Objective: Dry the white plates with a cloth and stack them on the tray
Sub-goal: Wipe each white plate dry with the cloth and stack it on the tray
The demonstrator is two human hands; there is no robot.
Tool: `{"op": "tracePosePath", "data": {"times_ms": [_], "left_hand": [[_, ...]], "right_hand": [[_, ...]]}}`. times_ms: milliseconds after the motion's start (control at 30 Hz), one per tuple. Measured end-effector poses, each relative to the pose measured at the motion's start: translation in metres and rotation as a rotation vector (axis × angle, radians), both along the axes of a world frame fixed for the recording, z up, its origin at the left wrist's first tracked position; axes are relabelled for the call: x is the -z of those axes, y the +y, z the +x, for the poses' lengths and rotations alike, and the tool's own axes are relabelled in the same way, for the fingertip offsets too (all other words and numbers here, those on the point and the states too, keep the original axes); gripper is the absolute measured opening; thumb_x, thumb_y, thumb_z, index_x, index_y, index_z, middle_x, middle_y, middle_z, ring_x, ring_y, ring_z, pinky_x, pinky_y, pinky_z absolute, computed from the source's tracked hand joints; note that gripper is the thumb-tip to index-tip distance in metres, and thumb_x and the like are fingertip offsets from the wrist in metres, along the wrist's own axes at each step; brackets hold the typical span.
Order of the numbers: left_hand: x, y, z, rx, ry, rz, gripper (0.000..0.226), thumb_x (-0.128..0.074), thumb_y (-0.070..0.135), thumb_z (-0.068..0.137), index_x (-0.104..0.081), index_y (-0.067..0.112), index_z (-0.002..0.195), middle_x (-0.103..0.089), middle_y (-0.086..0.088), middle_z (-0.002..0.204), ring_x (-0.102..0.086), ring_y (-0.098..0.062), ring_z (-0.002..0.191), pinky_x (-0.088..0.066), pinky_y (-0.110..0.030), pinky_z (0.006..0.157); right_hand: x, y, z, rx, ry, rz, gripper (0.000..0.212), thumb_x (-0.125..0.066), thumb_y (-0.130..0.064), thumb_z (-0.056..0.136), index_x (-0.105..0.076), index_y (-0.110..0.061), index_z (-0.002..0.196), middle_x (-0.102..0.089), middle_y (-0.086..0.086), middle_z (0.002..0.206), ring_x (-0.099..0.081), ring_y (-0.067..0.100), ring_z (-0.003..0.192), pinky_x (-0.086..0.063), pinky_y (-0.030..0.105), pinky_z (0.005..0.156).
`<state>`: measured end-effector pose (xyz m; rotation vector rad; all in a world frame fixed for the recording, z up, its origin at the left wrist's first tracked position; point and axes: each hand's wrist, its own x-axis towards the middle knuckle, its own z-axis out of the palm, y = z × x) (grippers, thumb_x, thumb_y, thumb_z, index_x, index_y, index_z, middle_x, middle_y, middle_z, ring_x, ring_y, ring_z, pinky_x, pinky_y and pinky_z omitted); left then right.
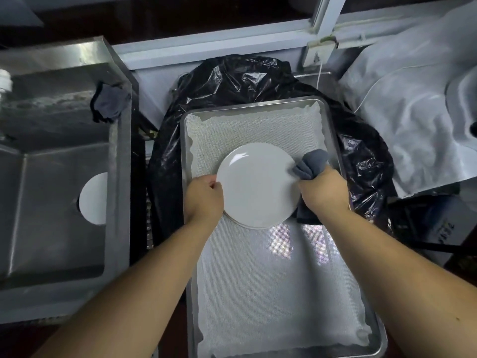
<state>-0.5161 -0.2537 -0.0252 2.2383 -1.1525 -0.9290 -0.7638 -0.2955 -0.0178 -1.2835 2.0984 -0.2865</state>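
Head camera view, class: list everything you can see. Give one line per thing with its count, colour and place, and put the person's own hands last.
white plates: at least two stacked, white, on the tray's middle
plate in sink: one, white, partly hidden by the sink's right wall
tray: one, silver metal, centre
mesh liner: one, whitish, covering the tray floor
grey cloth: one, dark grey, at the stack's right edge
dark rag: one, dark grey, draped over the sink rim
sink: one, steel, left
black bag: one, glossy black, under and behind the tray
pale sheeting: one, whitish, upper right
left hand: grips the top plate's left rim
right hand: holds the grey cloth
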Motion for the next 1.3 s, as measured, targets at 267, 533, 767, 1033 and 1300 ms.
{"op": "tracePosePath", "data": {"times_ms": [267, 533, 767, 1033, 1300], "left_hand": [[-0.001, -0.001, -0.003, -0.007, -0.023, 0.037, 0.039, -0.052, 0.006, 0.091, -0.039, 0.015, 0.055, -0.033, 0.01, 0.047, -0.027, -0.009, 0.045, -0.02, -0.019, 0.041], [-0.007, 0.009, -0.004, -0.031, -0.036, 0.077, 0.034, -0.055, 0.012, 0.094, -0.041, 0.017, 0.064, -0.045, 0.006, 0.061, -0.04, -0.015, 0.055, -0.03, -0.024, 0.051], [-0.042, 0.068, -0.019, 0.015, -0.029, 0.125, 0.016, -0.053, 0.023, 0.096, -0.059, 0.018, 0.081, -0.066, -0.002, 0.085, -0.056, -0.021, 0.066, -0.051, -0.037, 0.058], [-0.086, 0.167, -0.016, 0.294, -0.35, 0.22, 0.057, -0.052, 0.041, 0.104, -0.043, 0.025, 0.158, -0.047, -0.001, 0.155, -0.048, -0.026, 0.138, -0.05, -0.043, 0.106], [-0.11, 0.245, 0.013, 0.218, -0.41, 0.228, 0.058, -0.051, 0.049, 0.101, -0.043, 0.025, 0.153, -0.048, -0.002, 0.151, -0.045, -0.028, 0.138, -0.049, -0.049, 0.106]], "right_hand": [[0.0, 0.003, 0.001, -0.032, -0.006, -0.033, 0.007, -0.061, -0.017, 0.094, -0.055, -0.017, 0.097, -0.062, 0.007, 0.088, -0.06, 0.034, 0.085, -0.044, 0.033, 0.072], [-0.015, 0.027, -0.03, -0.085, -0.003, -0.033, 0.023, -0.062, -0.023, 0.097, -0.053, -0.015, 0.077, -0.058, 0.004, 0.071, -0.058, 0.027, 0.071, -0.034, 0.026, 0.052], [-0.049, 0.062, -0.048, -0.228, -0.008, -0.031, 0.023, -0.063, -0.025, 0.095, -0.054, -0.013, 0.113, -0.062, 0.007, 0.095, -0.057, 0.032, 0.084, -0.041, 0.034, 0.072], [-0.095, 0.102, -0.029, -0.744, 0.198, 0.031, 0.022, -0.056, -0.033, 0.093, -0.046, -0.03, 0.113, -0.068, 0.007, 0.107, -0.061, 0.034, 0.092, -0.049, 0.038, 0.074], [-0.127, 0.148, 0.024, -1.059, 0.268, 0.045, 0.017, -0.055, -0.026, 0.091, -0.056, -0.039, 0.1, -0.067, -0.016, 0.101, -0.066, 0.013, 0.092, -0.058, 0.031, 0.08]]}}
